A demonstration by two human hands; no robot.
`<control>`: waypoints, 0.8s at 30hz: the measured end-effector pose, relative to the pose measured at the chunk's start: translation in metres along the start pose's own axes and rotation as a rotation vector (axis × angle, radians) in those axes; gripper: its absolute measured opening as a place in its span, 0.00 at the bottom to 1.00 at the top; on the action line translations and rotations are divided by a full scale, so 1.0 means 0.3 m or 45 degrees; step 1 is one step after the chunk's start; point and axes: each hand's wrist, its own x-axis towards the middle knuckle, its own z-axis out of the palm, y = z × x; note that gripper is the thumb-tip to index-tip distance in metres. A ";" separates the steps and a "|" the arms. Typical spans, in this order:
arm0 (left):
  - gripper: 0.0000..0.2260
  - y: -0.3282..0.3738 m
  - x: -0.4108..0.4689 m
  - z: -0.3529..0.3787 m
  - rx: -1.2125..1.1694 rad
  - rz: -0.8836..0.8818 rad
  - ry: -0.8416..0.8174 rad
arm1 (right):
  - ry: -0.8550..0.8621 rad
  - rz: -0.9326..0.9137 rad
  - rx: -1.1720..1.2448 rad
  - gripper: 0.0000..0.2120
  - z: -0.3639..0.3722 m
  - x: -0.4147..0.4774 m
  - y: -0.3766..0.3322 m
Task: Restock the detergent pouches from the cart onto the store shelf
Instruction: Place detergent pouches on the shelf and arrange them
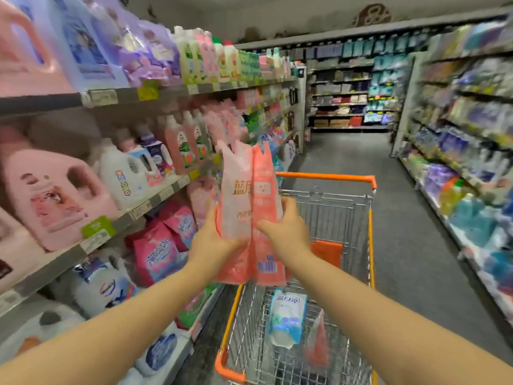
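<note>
I hold two pink detergent pouches upright and pressed side by side above the cart. My left hand (pixel 211 237) grips the paler left pouch (pixel 236 195) and my right hand (pixel 286 232) grips the darker right pouch (pixel 265 190). Below them stands the orange-framed wire cart (pixel 327 177). In its basket lie a blue-and-white pouch (pixel 287 318) and another pink pouch (pixel 317 343). The store shelf (pixel 163 193) on the left carries pink pouches (pixel 222 120) at about the height of the ones I hold.
The left shelving holds pink and white detergent jugs (pixel 52 198), bottles and bagged powder (pixel 158 251). Another stocked shelf (pixel 466 151) lines the right side. The grey aisle floor (pixel 388 207) runs ahead to a far shelving wall (pixel 349 87).
</note>
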 end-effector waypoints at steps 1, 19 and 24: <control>0.40 -0.029 0.031 0.061 -0.008 -0.023 -0.058 | 0.023 0.050 -0.032 0.21 -0.015 0.025 0.055; 0.30 -0.989 0.079 0.987 -0.028 -0.904 -0.760 | -0.031 1.127 -0.252 0.19 0.083 0.012 1.307; 0.25 -1.267 0.054 1.081 0.131 -1.065 -1.024 | -0.356 1.296 -0.495 0.21 0.164 -0.006 1.530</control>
